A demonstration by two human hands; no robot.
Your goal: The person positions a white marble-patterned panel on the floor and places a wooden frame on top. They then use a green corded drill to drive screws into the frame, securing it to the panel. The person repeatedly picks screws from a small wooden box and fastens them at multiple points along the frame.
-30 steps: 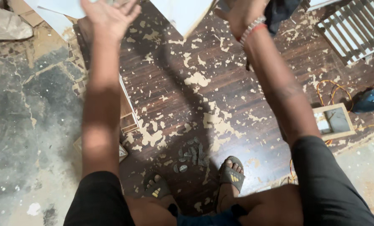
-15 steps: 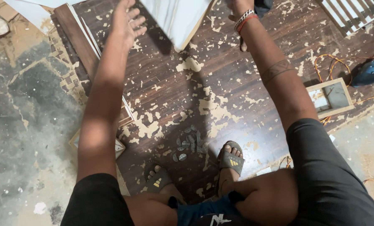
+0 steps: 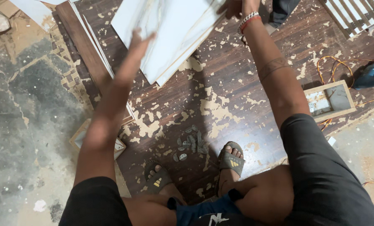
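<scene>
A large white panel (image 3: pixel 170 29) with faint marble veining lies tilted over the dark wooden board (image 3: pixel 237 92), its near corner pointing toward me; it looks like two stacked sheets. My right hand (image 3: pixel 234 6), with a beaded band at the wrist, grips the panel's right edge at the top of the view. My left hand (image 3: pixel 139 42) is blurred, fingers stretched out, resting against the panel's left part. I am squatting, and both feet in grey sandals (image 3: pixel 231 159) stand on the board.
Several small metal pieces (image 3: pixel 189 144) lie just ahead of my feet. At the right are an open wooden box frame (image 3: pixel 347 97), an orange cable (image 3: pixel 329 62) and a blue power tool (image 3: pixel 371 75). White slats (image 3: pixel 354 14) sit top right. Rough concrete floor (image 3: pixel 23 104) lies left.
The white panel has come down and nearer, now filling the top middle. My left hand moved right, onto it. My right hand stays at the panel's right edge.
</scene>
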